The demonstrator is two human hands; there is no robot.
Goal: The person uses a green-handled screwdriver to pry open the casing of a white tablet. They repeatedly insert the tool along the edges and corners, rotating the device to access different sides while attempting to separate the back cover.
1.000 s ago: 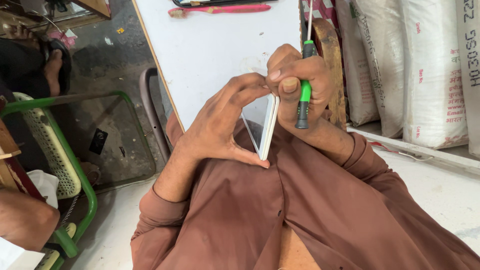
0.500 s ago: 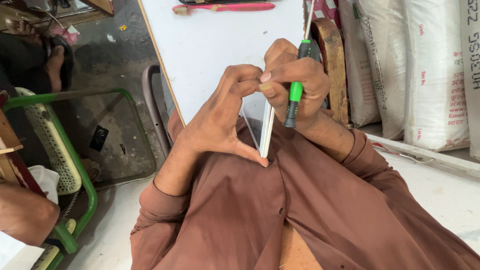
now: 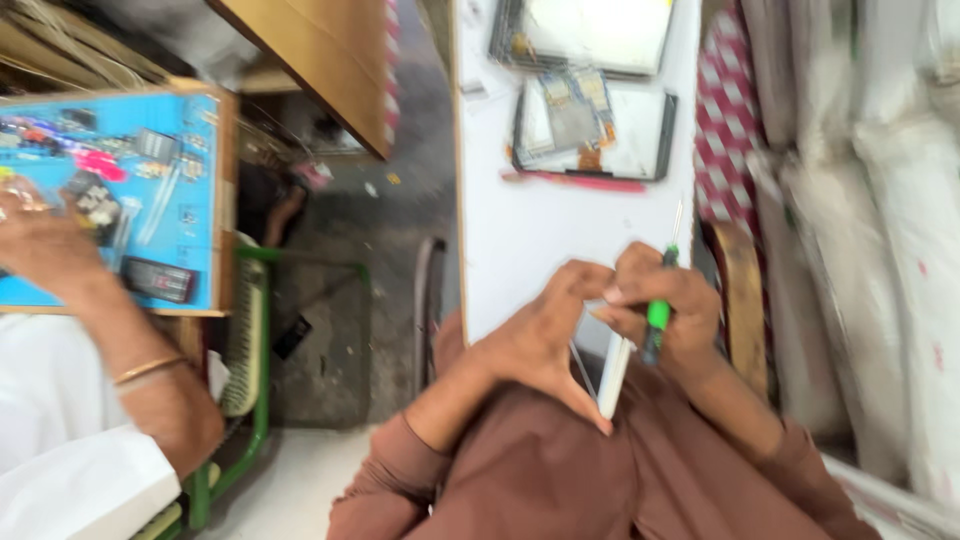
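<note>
Nearest the camera, over the lap, the left hand (image 3: 535, 345) is gripping a thin white panel (image 3: 612, 378), fingers curled over its top and thumb running down toward its lower corner. The panel is standing on edge, tilted, just off the bench (image 3: 520, 240). The right hand (image 3: 665, 315) is closed around a green-handled screwdriver (image 3: 658, 315) while also pinching the panel's upper edge, with the metal tip pointing up and away. One hand is doing two jobs, so the grip on each is likely weak: the panel could slip and drop to the lap or floor, or flex and crack between the two hands. The driver tip could also scrape the panel or jab a finger if the hand twists.

Farther up the bench, a pink tool (image 3: 575, 182) is lying beside an opened tablet (image 3: 592, 130), with a second one (image 3: 580, 35) beyond. To the left, another person's hand (image 3: 40, 245) is resting on a blue tray (image 3: 190, 190) of small parts.
</note>
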